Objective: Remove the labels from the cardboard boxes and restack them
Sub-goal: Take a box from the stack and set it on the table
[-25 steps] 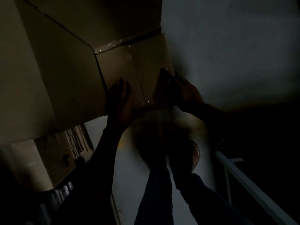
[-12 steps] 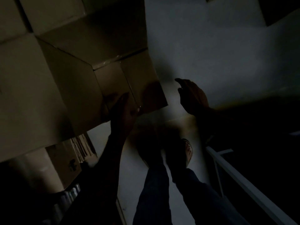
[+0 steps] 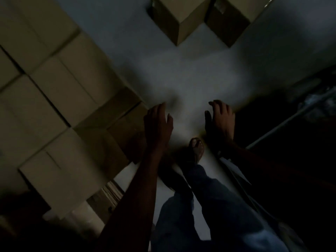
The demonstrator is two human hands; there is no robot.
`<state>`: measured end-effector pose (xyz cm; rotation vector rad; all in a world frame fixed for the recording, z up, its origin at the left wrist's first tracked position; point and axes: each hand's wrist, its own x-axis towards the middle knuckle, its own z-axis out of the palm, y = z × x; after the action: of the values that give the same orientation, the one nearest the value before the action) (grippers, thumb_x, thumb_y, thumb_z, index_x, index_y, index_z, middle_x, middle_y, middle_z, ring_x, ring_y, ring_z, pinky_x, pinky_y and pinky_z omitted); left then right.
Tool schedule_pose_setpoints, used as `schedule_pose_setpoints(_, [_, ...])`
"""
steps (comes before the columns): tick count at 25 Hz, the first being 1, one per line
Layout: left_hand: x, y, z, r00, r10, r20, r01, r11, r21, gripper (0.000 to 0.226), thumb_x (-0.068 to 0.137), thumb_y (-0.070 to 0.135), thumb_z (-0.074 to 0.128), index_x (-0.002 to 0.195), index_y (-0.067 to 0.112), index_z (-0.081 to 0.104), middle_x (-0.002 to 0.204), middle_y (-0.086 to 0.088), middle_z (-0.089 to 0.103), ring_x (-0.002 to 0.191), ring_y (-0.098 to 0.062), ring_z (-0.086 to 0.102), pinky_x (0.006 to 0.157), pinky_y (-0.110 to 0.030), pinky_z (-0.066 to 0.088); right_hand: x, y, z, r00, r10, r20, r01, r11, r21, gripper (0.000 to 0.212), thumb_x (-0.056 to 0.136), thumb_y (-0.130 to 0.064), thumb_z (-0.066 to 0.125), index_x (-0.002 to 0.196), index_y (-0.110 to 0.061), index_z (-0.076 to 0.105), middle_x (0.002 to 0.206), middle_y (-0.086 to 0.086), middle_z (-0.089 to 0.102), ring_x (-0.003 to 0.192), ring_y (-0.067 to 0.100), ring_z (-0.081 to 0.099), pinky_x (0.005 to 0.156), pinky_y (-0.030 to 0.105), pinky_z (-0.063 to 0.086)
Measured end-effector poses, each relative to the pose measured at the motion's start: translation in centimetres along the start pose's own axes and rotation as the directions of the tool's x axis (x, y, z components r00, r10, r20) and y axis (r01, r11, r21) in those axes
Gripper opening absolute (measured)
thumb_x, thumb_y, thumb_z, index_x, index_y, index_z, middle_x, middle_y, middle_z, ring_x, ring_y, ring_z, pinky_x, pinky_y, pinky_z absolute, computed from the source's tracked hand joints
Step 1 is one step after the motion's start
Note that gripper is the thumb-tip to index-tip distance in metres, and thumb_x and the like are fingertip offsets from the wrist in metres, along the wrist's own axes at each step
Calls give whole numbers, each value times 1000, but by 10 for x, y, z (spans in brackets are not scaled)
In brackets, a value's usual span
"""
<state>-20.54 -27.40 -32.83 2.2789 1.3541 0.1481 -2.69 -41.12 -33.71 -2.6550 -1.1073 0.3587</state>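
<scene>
The room is dim and the picture blurred. A stack of several plain cardboard boxes (image 3: 60, 99) fills the left side, with one lower box (image 3: 125, 130) jutting out at its right edge. My left hand (image 3: 158, 122) hovers just right of that box with fingers spread, holding nothing. My right hand (image 3: 221, 120) hangs open over the floor, palm down, also holding nothing. Two more cardboard boxes (image 3: 177, 17) stand on the floor at the far top. No label can be made out.
Pale floor (image 3: 190, 73) lies between the left stack and the far boxes. My legs in blue trousers and a sandalled foot (image 3: 196, 151) are below the hands. A white metal rail (image 3: 283, 126) and dark clutter line the right side. Flattened cardboard (image 3: 107, 195) lies low left.
Both hands have come off the box they were pressing against the stack. The view has swung right, so the stack sits further left and two far boxes have appeared.
</scene>
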Motion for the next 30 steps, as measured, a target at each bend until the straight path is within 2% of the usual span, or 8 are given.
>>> schedule_pose_setpoints(5, [70, 65, -35, 983, 162, -90, -162, 987, 16, 45, 90, 23, 67, 134, 12, 62, 124, -11, 65, 114, -34, 59, 90, -43, 48, 40, 8, -60, 995, 85, -52, -80, 993, 82, 38, 102, -30, 60, 137, -12, 59, 141, 12, 57, 127, 35, 48, 95, 46, 45])
schedule_pose_setpoints(10, [126, 132, -62, 970, 236, -53, -237, 972, -7, 46, 94, 25, 64, 138, 13, 60, 130, -10, 64, 120, -31, 58, 96, -43, 47, 101, 17, -119, 987, 74, -143, -59, 993, 104, 36, 105, -31, 54, 136, -13, 57, 139, 11, 57, 124, 34, 51, 99, 46, 44])
schedule_pose_setpoints(16, [240, 164, -72, 974, 219, -50, -222, 974, -47, 43, 94, 26, 63, 136, 14, 62, 132, -9, 65, 122, -29, 58, 101, -41, 46, 210, 8, -155, 988, 72, -138, -57, 993, 105, 38, 107, -33, 52, 137, -11, 57, 138, 13, 60, 124, 34, 53, 104, 46, 45])
schedule_pose_setpoints(21, [369, 150, -71, 987, 159, 34, -156, 985, -78, 46, 96, 22, 65, 140, 11, 59, 139, -12, 61, 130, -30, 51, 107, -37, 37, 323, -21, -139, 991, 111, -72, -99, 983, 151, 38, 108, -34, 51, 138, -12, 58, 138, 12, 61, 126, 33, 54, 100, 43, 46])
schedule_pose_setpoints(23, [424, 131, -61, 987, 147, 64, -143, 988, -60, 46, 94, 17, 67, 138, 6, 59, 137, -17, 61, 128, -36, 52, 106, -41, 38, 371, -34, -113, 990, 140, -9, -136, 974, 181, 40, 108, -35, 49, 140, -12, 57, 140, 12, 60, 129, 32, 53, 103, 42, 45])
schedule_pose_setpoints(25, [477, 110, -48, 990, 106, 92, -103, 994, -41, 45, 93, 14, 67, 137, 2, 60, 134, -22, 61, 126, -41, 54, 105, -45, 40, 415, -53, -84, 976, 192, 101, -211, 946, 244, 45, 108, -39, 47, 146, -15, 52, 146, 10, 56, 136, 29, 48, 108, 42, 43])
schedule_pose_setpoints(28, [553, 88, -20, 983, 18, 180, -15, 1000, -18, 51, 96, 17, 64, 144, 4, 54, 146, -22, 52, 136, -38, 47, 110, -42, 35, 470, -70, -38, 939, 209, 275, -286, 917, 279, 55, 109, -43, 46, 157, -17, 39, 157, 9, 48, 143, 29, 41, 113, 42, 40])
schedule_pose_setpoints(30, [606, 71, 11, 973, 28, 229, -35, 999, 26, 55, 98, 20, 63, 149, 6, 48, 153, -20, 45, 142, -37, 41, 114, -42, 31, 507, -71, -1, 915, 182, 359, -290, 917, 274, 61, 109, -41, 46, 162, -15, 30, 160, 10, 44, 144, 32, 42, 112, 41, 40])
